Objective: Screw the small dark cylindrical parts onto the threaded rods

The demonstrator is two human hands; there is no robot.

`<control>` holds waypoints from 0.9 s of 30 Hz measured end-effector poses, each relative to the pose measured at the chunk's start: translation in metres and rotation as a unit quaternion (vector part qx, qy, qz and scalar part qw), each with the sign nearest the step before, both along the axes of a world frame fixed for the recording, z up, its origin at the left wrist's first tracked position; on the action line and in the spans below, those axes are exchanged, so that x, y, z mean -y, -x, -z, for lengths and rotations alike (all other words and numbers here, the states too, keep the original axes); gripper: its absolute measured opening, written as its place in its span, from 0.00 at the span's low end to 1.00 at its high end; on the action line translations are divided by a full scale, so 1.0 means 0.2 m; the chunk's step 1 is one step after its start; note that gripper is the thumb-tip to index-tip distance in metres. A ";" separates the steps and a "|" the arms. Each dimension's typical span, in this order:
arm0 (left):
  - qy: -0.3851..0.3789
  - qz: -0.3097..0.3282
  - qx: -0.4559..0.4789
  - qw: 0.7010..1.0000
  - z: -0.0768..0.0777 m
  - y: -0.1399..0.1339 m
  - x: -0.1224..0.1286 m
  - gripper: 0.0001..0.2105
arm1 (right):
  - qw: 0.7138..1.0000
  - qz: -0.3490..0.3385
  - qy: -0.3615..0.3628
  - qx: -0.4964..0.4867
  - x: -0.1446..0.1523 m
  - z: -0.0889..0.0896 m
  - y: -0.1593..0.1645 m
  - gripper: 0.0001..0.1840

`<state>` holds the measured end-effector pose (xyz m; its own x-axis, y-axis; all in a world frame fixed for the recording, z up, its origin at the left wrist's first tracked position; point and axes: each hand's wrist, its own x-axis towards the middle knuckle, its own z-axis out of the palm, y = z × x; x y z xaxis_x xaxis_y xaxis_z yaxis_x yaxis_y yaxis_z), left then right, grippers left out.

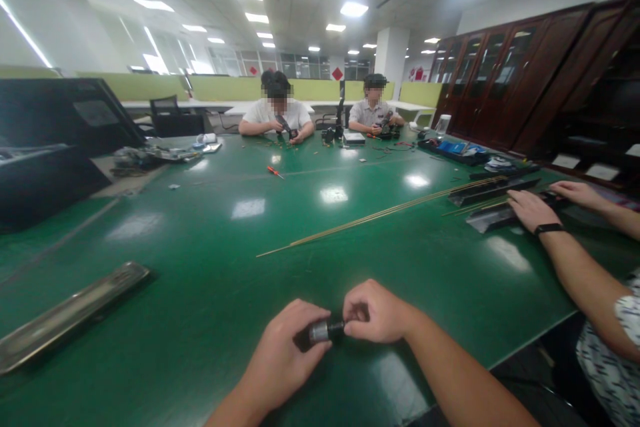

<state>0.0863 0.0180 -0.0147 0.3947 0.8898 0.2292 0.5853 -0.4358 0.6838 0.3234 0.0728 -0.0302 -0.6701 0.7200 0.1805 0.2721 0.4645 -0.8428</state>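
Observation:
A short black and silver cylindrical part lies between my hands, just above or on the green table; which of the two I cannot tell. My left hand wraps its thumb and fingers round the silver body. At the black right end, my right hand pinches with thumb and forefinger, the other fingers curled. Fine detail on the part is blurred, and its left end is hidden inside my left hand.
A long metal tray-like piece lies at left. Thin brass-coloured rods stretch across the green table. A red screwdriver lies farther back. At right, a co-worker's hands touch black parts; two people work opposite.

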 end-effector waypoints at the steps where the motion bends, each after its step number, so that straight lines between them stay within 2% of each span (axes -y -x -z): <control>1: 0.004 -0.003 -0.005 1.000 0.00 0.00 0.00 0.14 | 1.000 0.001 0.001 0.000 0.00 0.00 0.00 0.05; 5: 0.020 -0.006 -0.027 0.999 0.00 0.00 0.00 0.17 | 1.000 0.008 0.008 0.000 0.00 0.01 0.00 0.06; 9: 0.029 0.000 -0.045 0.999 0.00 -0.01 -0.01 0.16 | 1.000 0.016 0.010 -0.005 -0.01 0.01 0.01 0.07; 20: -0.024 -0.041 -0.089 0.995 -0.02 0.02 -0.01 0.11 | 0.998 0.050 0.004 -0.040 -0.02 -0.01 0.00 0.08; 24: -0.068 -0.102 -0.100 0.987 0.00 0.12 -0.08 0.15 | 0.996 0.058 0.018 -0.064 -0.04 -0.01 -0.02 0.09; 27: -0.116 -0.167 -0.104 0.974 -0.02 0.30 -0.12 0.19 | 0.996 0.061 0.029 -0.058 -0.05 0.01 -0.01 0.10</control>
